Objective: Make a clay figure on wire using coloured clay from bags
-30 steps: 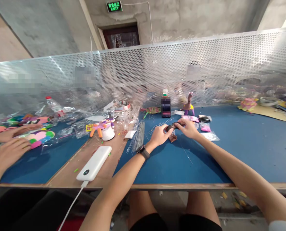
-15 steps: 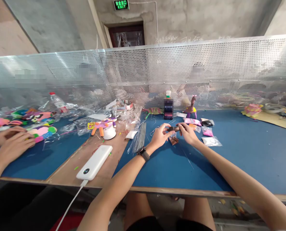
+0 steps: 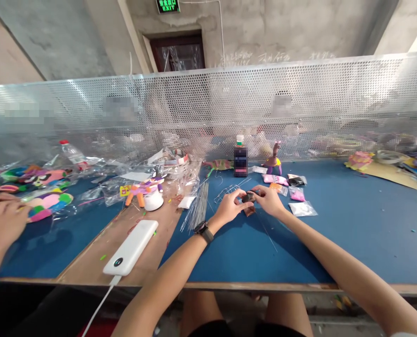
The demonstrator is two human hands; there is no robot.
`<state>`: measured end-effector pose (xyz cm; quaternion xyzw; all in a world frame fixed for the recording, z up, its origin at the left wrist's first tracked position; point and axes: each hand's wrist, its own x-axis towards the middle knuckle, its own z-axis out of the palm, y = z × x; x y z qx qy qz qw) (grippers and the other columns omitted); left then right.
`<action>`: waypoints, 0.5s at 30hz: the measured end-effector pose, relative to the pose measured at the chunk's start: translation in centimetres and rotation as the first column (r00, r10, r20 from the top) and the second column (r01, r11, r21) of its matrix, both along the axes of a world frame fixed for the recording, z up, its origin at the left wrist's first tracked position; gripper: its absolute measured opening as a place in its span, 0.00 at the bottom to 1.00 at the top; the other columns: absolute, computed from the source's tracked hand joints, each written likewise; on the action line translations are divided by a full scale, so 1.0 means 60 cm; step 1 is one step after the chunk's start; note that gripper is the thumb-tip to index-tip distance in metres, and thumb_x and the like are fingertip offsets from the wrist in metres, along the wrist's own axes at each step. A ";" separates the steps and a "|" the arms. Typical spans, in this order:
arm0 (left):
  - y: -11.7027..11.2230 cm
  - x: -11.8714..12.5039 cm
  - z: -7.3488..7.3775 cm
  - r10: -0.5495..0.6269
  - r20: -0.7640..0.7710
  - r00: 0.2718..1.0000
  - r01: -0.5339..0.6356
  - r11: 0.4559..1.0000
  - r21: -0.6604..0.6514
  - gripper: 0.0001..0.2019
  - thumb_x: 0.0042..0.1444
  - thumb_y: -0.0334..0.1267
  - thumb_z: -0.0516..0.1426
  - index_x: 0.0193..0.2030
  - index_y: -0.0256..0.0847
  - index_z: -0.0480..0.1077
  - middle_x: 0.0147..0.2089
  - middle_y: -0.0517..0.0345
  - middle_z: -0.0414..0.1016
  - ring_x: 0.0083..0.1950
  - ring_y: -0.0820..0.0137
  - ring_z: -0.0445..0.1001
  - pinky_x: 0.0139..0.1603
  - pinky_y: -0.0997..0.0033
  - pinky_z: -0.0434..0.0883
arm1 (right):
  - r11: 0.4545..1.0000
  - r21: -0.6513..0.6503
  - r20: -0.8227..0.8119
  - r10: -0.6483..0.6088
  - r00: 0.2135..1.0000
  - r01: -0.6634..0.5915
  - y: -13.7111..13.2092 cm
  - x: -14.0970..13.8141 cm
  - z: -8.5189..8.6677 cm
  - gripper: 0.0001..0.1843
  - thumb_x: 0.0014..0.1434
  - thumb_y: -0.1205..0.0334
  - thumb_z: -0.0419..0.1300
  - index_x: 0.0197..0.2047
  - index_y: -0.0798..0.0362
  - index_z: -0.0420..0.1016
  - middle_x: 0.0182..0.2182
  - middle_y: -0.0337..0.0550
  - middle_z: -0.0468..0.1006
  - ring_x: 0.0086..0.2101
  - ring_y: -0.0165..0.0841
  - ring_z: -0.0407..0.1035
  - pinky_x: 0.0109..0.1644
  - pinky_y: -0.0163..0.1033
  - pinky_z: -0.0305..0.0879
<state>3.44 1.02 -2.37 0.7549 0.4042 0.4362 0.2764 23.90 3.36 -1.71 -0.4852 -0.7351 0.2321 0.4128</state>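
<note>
- Left hand (image 3: 228, 206) and right hand (image 3: 269, 201): both grasping dark lump (image 3: 250, 197) from opposite sides, apparently for steadiness.
- Dark lump: above surface (image 3: 369, 224), back from front edge.
- Packets (image 3: 297, 194): beside right hand, presumably for reach.

Counter (image 3: 352, 234) topped in blue and crossed by a brown strip (image 3: 96, 255), white power bank (image 3: 131, 248) laid on the strip, thin wires (image 3: 198, 206) bundled alongside, brown packet (image 3: 249, 210) set near the middle, small packets (image 3: 302, 208) scattered to its right, phone (image 3: 241, 164) stood upright behind.
</note>
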 end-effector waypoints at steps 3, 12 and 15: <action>-0.001 0.001 -0.001 0.025 0.014 1.000 -0.025 1.000 -0.013 0.25 0.55 0.54 0.68 0.52 0.42 0.71 0.48 0.54 0.79 0.27 0.77 0.72 0.33 0.74 0.72 | 0.993 0.050 -0.023 0.104 0.994 -0.103 -0.003 -0.002 0.005 0.16 0.64 0.51 0.58 0.46 0.51 0.82 0.38 0.45 0.85 0.37 0.39 0.77 0.42 0.42 0.71; -0.008 -0.002 0.013 0.042 -0.029 0.999 -0.041 0.999 0.015 0.19 0.62 0.49 0.63 0.56 0.42 0.72 0.48 0.53 0.80 0.35 0.71 0.78 0.37 0.73 0.74 | 0.924 -0.166 -0.129 0.324 0.937 -0.343 -0.020 0.006 0.018 0.28 0.74 0.47 0.43 0.55 0.55 0.78 0.25 0.40 0.78 0.27 0.35 0.72 0.34 0.40 0.68; -0.007 -0.003 0.011 0.052 -0.050 0.997 -0.052 0.999 0.018 0.19 0.59 0.48 0.65 0.52 0.42 0.72 0.46 0.54 0.81 0.37 0.70 0.78 0.38 0.72 0.74 | 0.935 -0.119 -0.060 0.328 0.943 -0.333 -0.027 0.001 0.023 0.26 0.69 0.41 0.55 0.53 0.54 0.79 0.31 0.43 0.81 0.30 0.36 0.73 0.35 0.39 0.67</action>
